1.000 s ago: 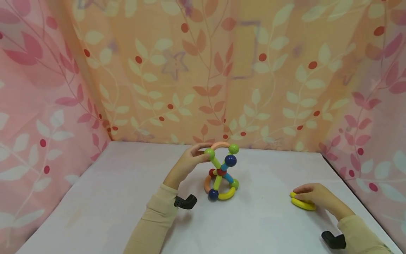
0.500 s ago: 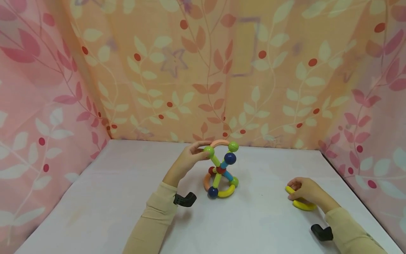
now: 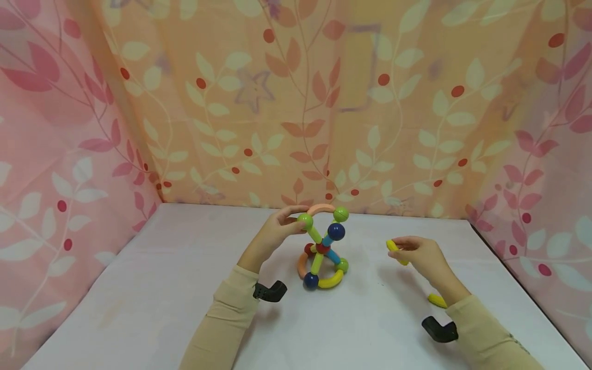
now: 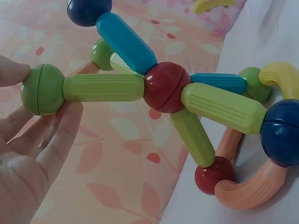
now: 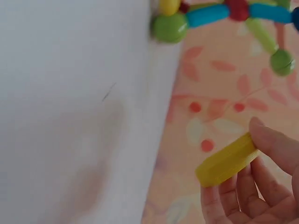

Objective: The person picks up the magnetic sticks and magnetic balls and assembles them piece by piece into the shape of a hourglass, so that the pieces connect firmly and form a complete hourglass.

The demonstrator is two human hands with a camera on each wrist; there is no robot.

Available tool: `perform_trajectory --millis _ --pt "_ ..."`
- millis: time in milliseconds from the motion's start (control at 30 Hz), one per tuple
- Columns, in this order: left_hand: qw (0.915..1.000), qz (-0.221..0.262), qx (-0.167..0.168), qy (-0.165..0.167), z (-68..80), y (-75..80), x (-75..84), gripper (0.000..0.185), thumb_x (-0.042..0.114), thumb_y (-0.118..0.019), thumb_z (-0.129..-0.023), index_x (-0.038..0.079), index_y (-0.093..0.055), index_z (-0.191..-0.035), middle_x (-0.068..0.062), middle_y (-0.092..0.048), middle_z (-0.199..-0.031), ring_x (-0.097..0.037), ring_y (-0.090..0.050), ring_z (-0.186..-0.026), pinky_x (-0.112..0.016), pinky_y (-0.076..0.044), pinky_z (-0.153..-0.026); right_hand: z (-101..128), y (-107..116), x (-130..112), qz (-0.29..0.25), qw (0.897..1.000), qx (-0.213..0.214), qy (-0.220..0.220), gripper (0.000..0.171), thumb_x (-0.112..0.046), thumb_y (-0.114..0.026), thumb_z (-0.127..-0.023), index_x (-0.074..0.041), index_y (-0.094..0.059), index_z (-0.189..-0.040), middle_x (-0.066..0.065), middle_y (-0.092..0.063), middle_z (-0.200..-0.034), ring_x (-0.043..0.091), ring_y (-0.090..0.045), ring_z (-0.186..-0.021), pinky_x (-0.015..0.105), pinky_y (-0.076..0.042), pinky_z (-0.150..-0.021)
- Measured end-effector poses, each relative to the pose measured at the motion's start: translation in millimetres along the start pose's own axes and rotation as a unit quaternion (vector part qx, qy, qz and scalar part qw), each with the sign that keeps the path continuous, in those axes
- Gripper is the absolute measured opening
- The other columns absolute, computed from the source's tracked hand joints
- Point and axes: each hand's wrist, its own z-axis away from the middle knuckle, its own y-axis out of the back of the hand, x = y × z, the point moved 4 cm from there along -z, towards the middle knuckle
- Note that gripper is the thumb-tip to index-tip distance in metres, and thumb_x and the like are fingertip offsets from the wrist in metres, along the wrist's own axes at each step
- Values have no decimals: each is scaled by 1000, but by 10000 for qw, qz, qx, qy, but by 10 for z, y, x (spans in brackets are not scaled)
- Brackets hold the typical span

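A structure of magnetic rods and balls [image 3: 322,248] stands on the white table, with a red ball [image 4: 166,87] at its centre and a curved-rod ring as its base. At its upper left, my left hand [image 3: 274,232] pinches a green ball [image 4: 43,89] between thumb and fingers; a green rod joins that ball to the centre. On the right, my right hand [image 3: 423,257] holds a yellow curved rod [image 5: 227,160] above the table, thumb on one side and fingers on the other. A dark blue ball [image 3: 336,232] tops a blue rod facing me.
A second yellow curved rod [image 3: 437,300] lies on the table [image 3: 370,329] below my right wrist, partly hidden by it. Black wrist cameras [image 3: 270,291] sit on both wrists. Patterned curtains [image 3: 222,103] enclose the table at the back and sides.
My right hand has lifted one yellow curved rod off the table and carried it left toward the structure. The other yellow rod stays behind. My left hand keeps its hold on the green ball.
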Motion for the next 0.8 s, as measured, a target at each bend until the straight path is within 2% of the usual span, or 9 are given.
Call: perform_trajectory --millis 133,233,333,467,533,633,733,800 --pt "10000 13 6 5 12 -7 18 42 16 -61 -98 11 -53 -139 -15 -57 -137 -20 -65 -110 -46 -46 -110 40 -80 -274 -1079 9941 -83 -15 64 -41 -73 -89 -1 -57 -136 8 -71 -119 10 -68 -98 40 -58 -92" --pt "10000 36 26 48 14 -10 22 42 16 -61 -98 11 -53 -139 -15 -58 -137 -20 -65 -111 -46 -46 -110 73 -102 -466 -1958 9802 -257 172 63 -35 -71 -92 5 -54 -138 -2 -71 -113 4 -68 -95 35 -59 -89" --pt "10000 9 52 59 4 -4 11 42 16 -62 -98 11 -53 -139 -15 -59 -136 -20 -65 -111 -45 -47 -109 96 -119 -632 -2770 9582 -557 440 60 -29 -67 -96 7 -49 -140 -9 -69 -107 5 -67 -97 32 -59 -88" --pt "10000 -16 71 27 4 4 8 43 15 -61 -98 10 -53 -140 -14 -58 -136 -21 -65 -111 -45 -48 -108 63 -184 -767 -3766 9202 -964 465 47 -21 -62 -99 3 -51 -138 -6 -66 -108 8 -68 -99 30 -59 -87" --pt "10000 -5 68 41 7 5 4 42 15 -61 -98 10 -54 -139 -14 -58 -136 -20 -65 -111 -45 -48 -108 37 -225 -801 -4122 9037 -1099 362 37 -19 -61 -99 -2 -56 -132 -5 -66 -108 8 -69 -99 29 -59 -88" --pt "9999 19 71 76 7 4 -5 41 15 -61 -98 10 -54 -138 -14 -59 -133 -20 -65 -109 -44 -48 -108 -8 -278 -823 -4434 8874 -1236 248 22 -17 -59 -100 -10 -63 -120 -5 -68 -107 9 -69 -100 28 -58 -89" --pt "9999 -13 80 67 6 0 -5 42 15 -62 -98 10 -54 -139 -14 -60 -132 -20 -66 -109 -45 -48 -108 -35 -309 -836 -4605 8788 -1235 215 13 -15 -58 -101 -15 -67 -111 -5 -70 -105 9 -70 -100 26 -58 -88" --pt "9999 -34 89 63 5 -1 0 42 16 -62 -98 11 -54 -138 -14 -60 -132 -20 -66 -109 -45 -48 -108 -48 -322 -841 -4667 8757 -1218 226 16 -14 -57 -101 -11 -65 -114 -5 -70 -104 8 -70 -99 25 -58 -88"
